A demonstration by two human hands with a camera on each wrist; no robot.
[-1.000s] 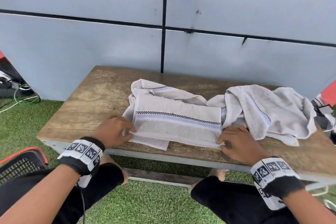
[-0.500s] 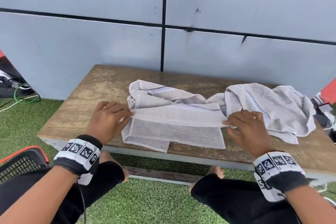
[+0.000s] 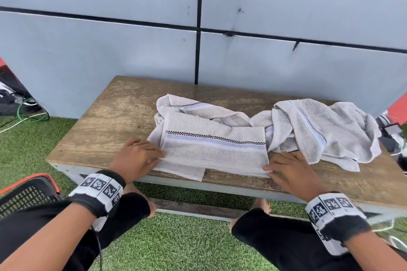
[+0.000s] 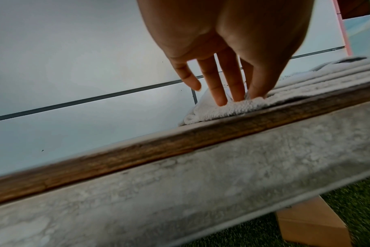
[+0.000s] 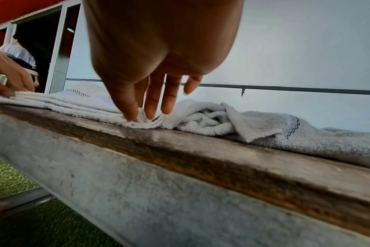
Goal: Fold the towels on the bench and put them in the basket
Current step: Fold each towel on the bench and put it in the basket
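A pale grey towel [image 3: 213, 149] with a checkered band lies folded at the near edge of the wooden bench [image 3: 105, 130]. My left hand [image 3: 157, 156] pinches its near left corner, and in the left wrist view the thumb and fingers [image 4: 241, 97] meet on the cloth [image 4: 220, 112]. My right hand [image 3: 267, 168] pinches the near right corner, with cloth bunched between thumb and fingers [image 5: 139, 115]. A second towel [image 3: 319, 130] lies crumpled to the right, touching the folded one. The black basket [image 3: 26, 193] with a red rim stands on the grass at lower left.
More rumpled towel cloth [image 3: 198, 110] shows behind and under the folded one. A grey panelled wall stands behind the bench. Cables [image 3: 26, 114] lie on the grass at the left and gear [image 3: 392, 136] off the bench's right end. My knees are under the near edge.
Half a second ago both hands held the towel's edge lifted over its middle. That edge now lies flat at the near side, band on top, and both hands are back at the near corners.
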